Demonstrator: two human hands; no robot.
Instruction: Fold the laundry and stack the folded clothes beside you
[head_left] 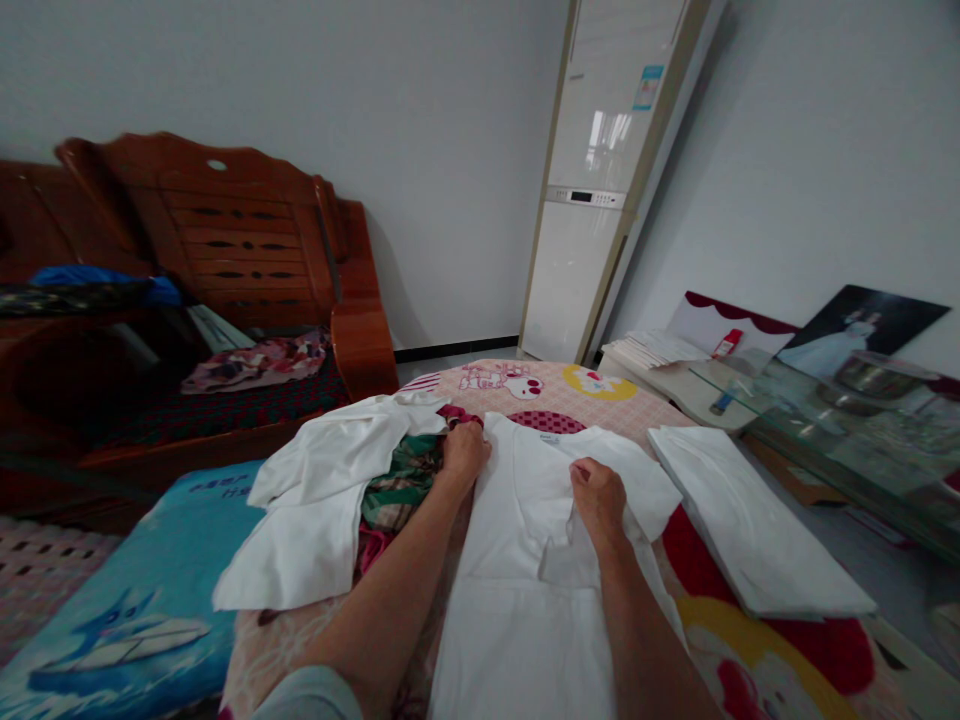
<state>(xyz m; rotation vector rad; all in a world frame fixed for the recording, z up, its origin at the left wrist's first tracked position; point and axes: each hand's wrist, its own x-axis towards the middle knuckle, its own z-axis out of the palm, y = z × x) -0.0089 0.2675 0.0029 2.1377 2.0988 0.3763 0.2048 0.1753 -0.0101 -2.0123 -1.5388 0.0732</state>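
A white T-shirt [525,610] lies spread on a round surface in front of me, its neckline and label at the far end. One side looks folded inward, with a loose flap of cloth in the middle. My left hand [463,452] is closed at the shirt's left shoulder edge, pinching the cloth. Over the upper part of the shirt, my right hand [600,495] has its fingers curled together on the fabric; the fingertips are partly hidden. A folded white garment [750,520] rests to the right.
On the left lie another white garment [322,500] and green patterned cloth [405,480]. A patterned cover [495,380] drapes the surface. Beyond are a wooden sofa [240,230], a blue cushion [150,600], a tall air conditioner [577,260] and a glass table [825,430].
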